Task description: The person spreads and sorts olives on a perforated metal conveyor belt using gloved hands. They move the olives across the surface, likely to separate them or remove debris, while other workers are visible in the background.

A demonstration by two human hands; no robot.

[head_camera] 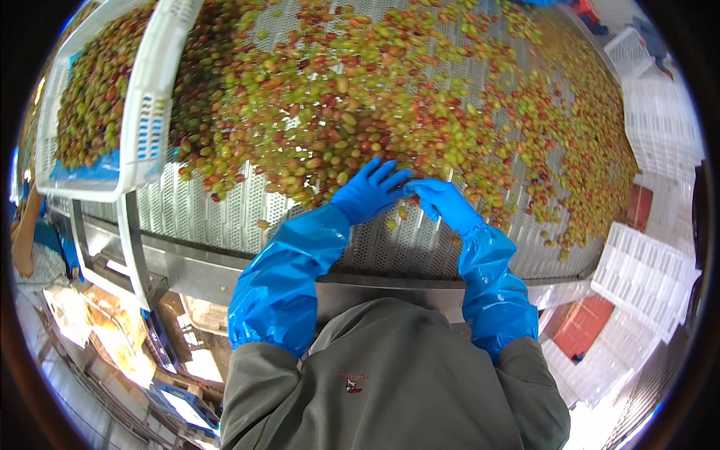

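Note:
Small oval grape-like fruits (pixel 343 115), green to dark red, lie wet and loose across a perforated metal sorting belt (pixel 394 247). My left hand (pixel 368 191), in a blue glove, rests at the near edge of the pile with its fingers spread and nothing in them. Beside it is my right hand (pixel 444 203), also gloved in blue, its fingers bent and its fingertips close to the left ones. Reddish fruit shows under the right fingertips; whether they grip it is hidden. Blue plastic sleeves cover both forearms.
At the left, a white plastic crate (pixel 140 129) of the same fruits stands on a metal frame (pixel 132 247). A metal rail (pixel 394 284) edges the belt before me. White crates (pixel 647 270) are stacked at the right. Another person's arm (pixel 25 236) shows at far left.

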